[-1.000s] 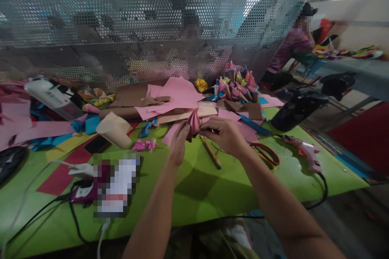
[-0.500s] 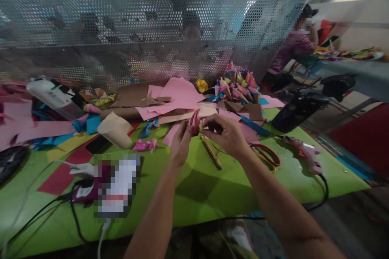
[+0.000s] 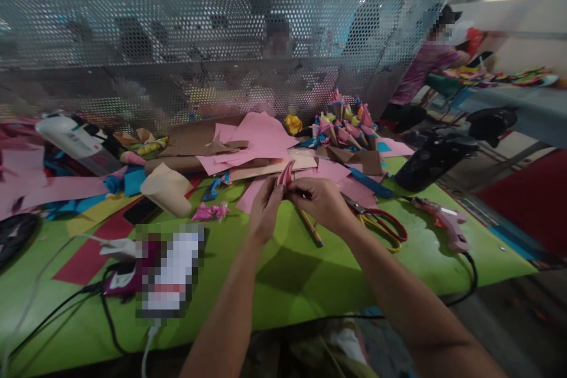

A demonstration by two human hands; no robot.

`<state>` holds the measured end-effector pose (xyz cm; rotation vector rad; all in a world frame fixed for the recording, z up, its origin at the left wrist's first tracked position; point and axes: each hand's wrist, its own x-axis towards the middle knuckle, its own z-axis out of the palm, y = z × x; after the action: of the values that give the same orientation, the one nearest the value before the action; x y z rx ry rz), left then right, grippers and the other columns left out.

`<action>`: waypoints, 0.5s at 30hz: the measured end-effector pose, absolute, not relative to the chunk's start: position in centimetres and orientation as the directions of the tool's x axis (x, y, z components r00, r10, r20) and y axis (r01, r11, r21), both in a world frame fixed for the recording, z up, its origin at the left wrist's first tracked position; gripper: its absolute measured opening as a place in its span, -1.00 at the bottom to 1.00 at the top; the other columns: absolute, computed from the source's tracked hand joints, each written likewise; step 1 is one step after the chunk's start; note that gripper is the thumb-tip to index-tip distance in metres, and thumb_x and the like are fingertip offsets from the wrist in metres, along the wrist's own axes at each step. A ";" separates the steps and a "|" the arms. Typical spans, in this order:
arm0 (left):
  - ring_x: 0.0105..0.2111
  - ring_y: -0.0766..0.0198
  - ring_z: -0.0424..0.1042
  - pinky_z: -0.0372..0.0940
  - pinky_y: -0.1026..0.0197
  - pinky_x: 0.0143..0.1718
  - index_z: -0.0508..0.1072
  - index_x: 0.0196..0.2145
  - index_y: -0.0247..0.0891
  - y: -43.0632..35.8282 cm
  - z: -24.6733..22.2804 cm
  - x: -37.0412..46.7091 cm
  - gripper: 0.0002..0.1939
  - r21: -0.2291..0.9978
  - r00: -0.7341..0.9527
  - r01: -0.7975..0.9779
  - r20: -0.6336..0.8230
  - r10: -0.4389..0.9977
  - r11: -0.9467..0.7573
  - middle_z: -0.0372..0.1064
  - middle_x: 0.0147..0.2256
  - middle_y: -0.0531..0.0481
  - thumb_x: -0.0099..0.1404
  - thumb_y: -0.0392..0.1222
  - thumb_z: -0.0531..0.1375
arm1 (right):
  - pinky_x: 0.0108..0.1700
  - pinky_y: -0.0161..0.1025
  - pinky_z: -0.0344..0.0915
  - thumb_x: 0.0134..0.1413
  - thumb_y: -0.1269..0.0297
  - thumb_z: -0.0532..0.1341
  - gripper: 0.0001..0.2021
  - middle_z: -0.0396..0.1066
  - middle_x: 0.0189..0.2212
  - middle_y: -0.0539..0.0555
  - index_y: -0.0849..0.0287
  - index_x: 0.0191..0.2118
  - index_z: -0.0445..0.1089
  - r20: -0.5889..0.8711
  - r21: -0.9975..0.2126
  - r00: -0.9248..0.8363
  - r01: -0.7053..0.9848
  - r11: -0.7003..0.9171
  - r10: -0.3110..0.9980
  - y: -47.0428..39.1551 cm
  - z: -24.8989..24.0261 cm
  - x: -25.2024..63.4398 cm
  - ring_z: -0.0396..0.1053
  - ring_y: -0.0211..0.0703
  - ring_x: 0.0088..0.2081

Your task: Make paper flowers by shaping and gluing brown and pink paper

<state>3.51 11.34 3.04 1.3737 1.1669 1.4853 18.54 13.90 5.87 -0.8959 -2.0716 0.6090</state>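
Green table (image 3: 310, 298) — scissors (image 3: 371, 211), glue gun (image 3: 456, 235)

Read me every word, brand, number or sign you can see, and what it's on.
None can be read.
Bottle: marks too small and blurred.
Phone screen: pixelated, unreadable.
Glue gun: pale patch, no legible text.
Power strip: white patch, unreadable.
Pink piece in hand: no text visible.

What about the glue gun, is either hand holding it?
No, the glue gun lies on the green tabletop, apart from the left hand and right hand.
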 end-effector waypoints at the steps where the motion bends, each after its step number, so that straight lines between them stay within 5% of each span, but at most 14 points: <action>1: -0.26 0.25 0.35 0.26 0.25 -0.25 0.51 -0.14 -0.15 11.4 3.0 3.5 -0.72 0.964 -0.111 0.026 0.267 0.957 -0.266 0.45 -0.23 -0.01 0.33 0.03 0.12 | -0.35 -0.32 0.25 0.03 0.52 0.28 -0.87 0.54 -0.45 0.00 0.16 -0.39 0.53 0.467 -0.665 -0.434 0.403 0.629 0.771 13.9 5.9 18.6 0.46 -0.17 -0.39; 8: -0.39 0.29 0.25 0.24 0.24 -0.35 0.47 -0.24 -0.23 11.8 2.6 3.3 -0.66 0.973 -0.163 -0.139 0.161 0.973 -0.184 0.36 -0.38 0.01 0.22 0.10 0.17 | -0.27 -0.32 0.28 0.18 0.35 0.28 -0.90 0.54 -0.42 0.01 0.14 -0.35 0.55 0.540 -0.668 -0.452 0.284 0.688 0.710 14.3 5.6 19.0 0.46 -0.19 -0.36; 15: -0.44 0.33 0.27 0.19 0.27 -0.45 0.47 -0.21 -0.27 12.0 2.2 3.0 -0.57 0.964 -0.189 -0.234 0.083 0.978 -0.127 0.37 -0.38 0.01 0.15 0.15 0.22 | -0.24 -0.31 0.28 0.25 0.33 0.24 -0.86 0.55 -0.35 0.08 0.13 -0.23 0.58 0.600 -0.498 -0.528 0.340 0.798 0.600 14.5 5.7 19.7 0.46 -0.17 -0.32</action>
<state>3.03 11.96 2.25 1.0083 1.0955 1.5252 19.68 14.50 5.74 -0.6924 -2.1717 0.4096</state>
